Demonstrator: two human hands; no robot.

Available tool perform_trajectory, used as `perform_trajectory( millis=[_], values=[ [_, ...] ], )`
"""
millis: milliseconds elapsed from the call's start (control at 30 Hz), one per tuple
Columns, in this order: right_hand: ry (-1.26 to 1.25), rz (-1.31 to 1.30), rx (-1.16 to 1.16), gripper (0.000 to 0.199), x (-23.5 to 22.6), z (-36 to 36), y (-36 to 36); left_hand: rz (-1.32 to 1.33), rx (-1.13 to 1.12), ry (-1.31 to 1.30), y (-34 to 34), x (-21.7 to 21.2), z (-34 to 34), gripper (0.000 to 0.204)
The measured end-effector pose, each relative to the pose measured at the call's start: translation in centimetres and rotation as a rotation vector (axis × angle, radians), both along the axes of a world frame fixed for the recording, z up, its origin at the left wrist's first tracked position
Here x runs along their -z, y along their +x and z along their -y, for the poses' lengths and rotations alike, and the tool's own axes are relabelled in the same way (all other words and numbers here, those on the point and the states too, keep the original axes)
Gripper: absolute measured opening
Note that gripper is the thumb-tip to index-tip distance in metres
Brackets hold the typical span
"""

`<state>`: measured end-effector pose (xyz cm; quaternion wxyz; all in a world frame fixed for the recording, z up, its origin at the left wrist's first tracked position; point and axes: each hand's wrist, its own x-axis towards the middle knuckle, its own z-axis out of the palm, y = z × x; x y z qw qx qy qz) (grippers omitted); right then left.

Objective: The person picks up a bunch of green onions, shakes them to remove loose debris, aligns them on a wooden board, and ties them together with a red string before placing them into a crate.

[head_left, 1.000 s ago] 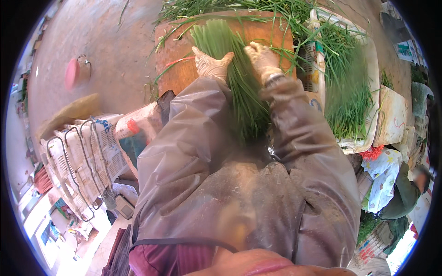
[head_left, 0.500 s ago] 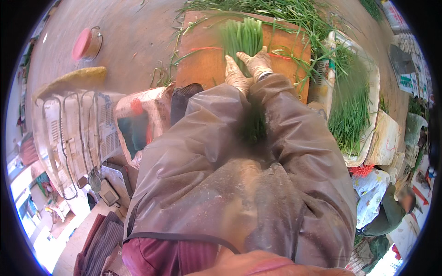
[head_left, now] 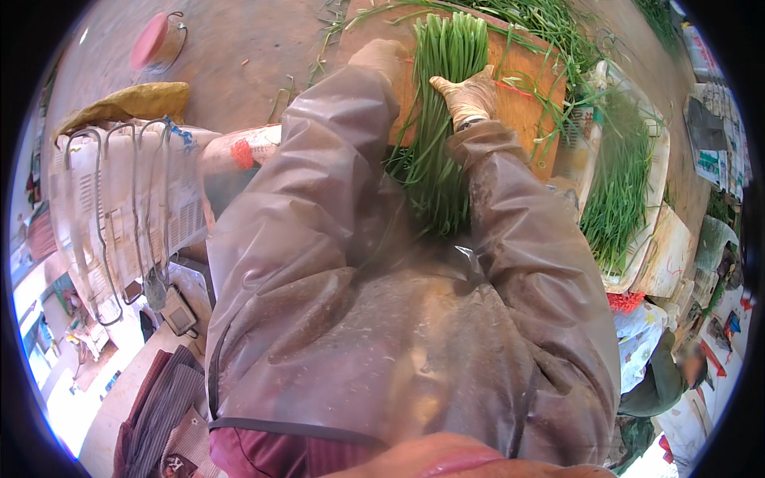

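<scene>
— Green, long and thin: that is the bundle of chive stalks [head_left: 443,119] lying lengthwise on the orange-brown wooden board [head_left: 522,111], its cut ends pointing away from the person and its near part running down between the two forearms.

— And the hands?

— Both are gloved in pale, soiled fabric. The right hand [head_left: 470,95] rests on the right side of the bundle, its fingers [head_left: 448,83] curled over the stalks and pressing on them. The left hand [head_left: 381,57] sits at the bundle's left edge, on the board; its fingers are mostly hidden behind the sleeve, so I cannot tell whether they grip anything.

— What is the person wearing?

— Brownish translucent rain jacket [head_left: 398,319], dusty, filling the middle of the view.

— What lies around the board?

— Loose green stalks [head_left: 550,24] are scattered over its far edge. To the right stands a white foam box [head_left: 665,239] with more chives [head_left: 617,191] heaped in it. To the left a white crate with wire handles [head_left: 119,199] stands near a yellow-brown sack [head_left: 131,103], and farther off a pink-lidded container [head_left: 155,41] sits on the bare brown ground [head_left: 239,48]. Another person in a dark green sleeve [head_left: 657,382] is at the lower right.
</scene>
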<state>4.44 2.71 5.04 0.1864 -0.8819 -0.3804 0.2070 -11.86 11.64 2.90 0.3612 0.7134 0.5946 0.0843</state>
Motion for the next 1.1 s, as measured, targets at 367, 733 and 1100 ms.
perform_trajectory(
  millis=[367,733,1100],
  values=[
    [-0.082,0.005,0.02,0.125,0.4,0.0,1.3,-0.373,0.135,0.141,2.3,3.1,-2.0,0.029],
    [-0.03,-0.076,-0.025,0.129,0.8,0.2,1.8,-0.566,0.208,0.209,4.7,1.8,-1.3,0.039],
    [-0.093,-0.062,-0.047,0.13,1.2,0.3,2.5,-0.583,-0.145,0.658,1.6,1.5,-4.4,0.038]
  ],
)
